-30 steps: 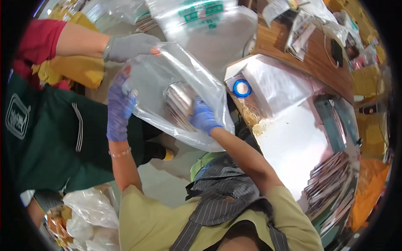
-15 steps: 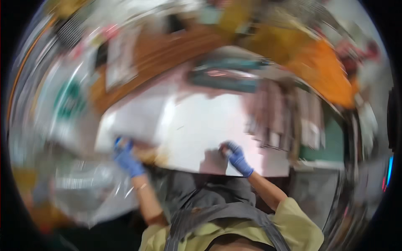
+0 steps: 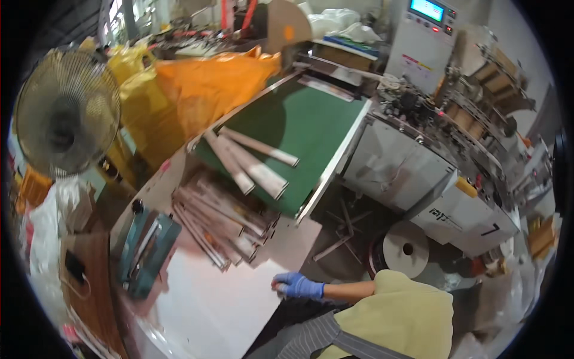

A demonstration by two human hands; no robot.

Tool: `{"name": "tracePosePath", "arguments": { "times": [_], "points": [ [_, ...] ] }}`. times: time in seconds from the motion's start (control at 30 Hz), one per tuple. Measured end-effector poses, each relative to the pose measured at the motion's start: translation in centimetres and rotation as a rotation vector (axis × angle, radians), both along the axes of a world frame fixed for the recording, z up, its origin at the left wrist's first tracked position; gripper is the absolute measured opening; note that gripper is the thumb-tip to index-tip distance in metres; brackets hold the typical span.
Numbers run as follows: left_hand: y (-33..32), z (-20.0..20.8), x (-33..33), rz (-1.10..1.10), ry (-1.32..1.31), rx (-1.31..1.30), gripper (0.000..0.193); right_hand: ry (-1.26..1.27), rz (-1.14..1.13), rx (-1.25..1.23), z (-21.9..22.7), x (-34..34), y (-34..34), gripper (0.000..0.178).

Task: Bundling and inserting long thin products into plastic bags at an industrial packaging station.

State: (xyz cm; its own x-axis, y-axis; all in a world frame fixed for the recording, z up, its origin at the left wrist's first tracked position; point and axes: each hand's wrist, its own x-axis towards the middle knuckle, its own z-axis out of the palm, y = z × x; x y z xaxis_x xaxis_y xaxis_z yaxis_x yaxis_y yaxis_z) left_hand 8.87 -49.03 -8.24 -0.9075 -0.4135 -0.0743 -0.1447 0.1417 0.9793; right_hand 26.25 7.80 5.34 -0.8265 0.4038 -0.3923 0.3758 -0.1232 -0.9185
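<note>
My right hand (image 3: 297, 286), in a blue glove with bare fingertips, is at the near right edge of the white tabletop (image 3: 209, 305). Its fingers are curled together, and whatever may be inside them is too small to make out. My left hand is out of the picture. Beyond my right hand, a pile of long, flat, pale strips (image 3: 224, 218) lies on the table. A few more such strips (image 3: 254, 164) rest fanned out on a green conveyor belt (image 3: 317, 128). To the left of the pile sits a teal tool-like device (image 3: 146, 251) with a metal bar.
A large fan (image 3: 67, 113) stands at the far left, near yellow and orange bags (image 3: 218, 84). A machine with a lit screen (image 3: 426, 36) is at the back right. A cardboard reel (image 3: 406, 248) and a white cabinet (image 3: 466, 215) stand right of the table.
My view has swung to the right, bringing the conveyor and machine into clear sight. My left hand has left the picture. My right hand stays curled near the table's edge.
</note>
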Motion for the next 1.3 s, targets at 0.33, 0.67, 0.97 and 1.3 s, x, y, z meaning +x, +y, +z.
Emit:
{"name": "tracePosePath", "arguments": {
  "times": [0.33,0.67,0.97,1.3],
  "points": [
    [12.9,10.6,5.2,0.403,0.383,-1.011,0.035,0.338,-0.191,1.603,16.9,-12.5,17.9,0.029],
    [15.9,20.4,-12.0,-0.399,0.065,-0.756,0.026,-0.116,0.144,1.666,9.1,-17.6,26.3,0.053],
    [10.8,18.9,-9.5,-0.627,-0.263,-0.728,0.032,0.552,0.432,1.313,6.5,-19.7,1.8,0.038],
    [11.5,17.8,-7.4,-0.415,0.077,-0.699,0.019,0.719,0.733,0.638,4.0,-16.2,-15.4,0.030]
  ]
}}
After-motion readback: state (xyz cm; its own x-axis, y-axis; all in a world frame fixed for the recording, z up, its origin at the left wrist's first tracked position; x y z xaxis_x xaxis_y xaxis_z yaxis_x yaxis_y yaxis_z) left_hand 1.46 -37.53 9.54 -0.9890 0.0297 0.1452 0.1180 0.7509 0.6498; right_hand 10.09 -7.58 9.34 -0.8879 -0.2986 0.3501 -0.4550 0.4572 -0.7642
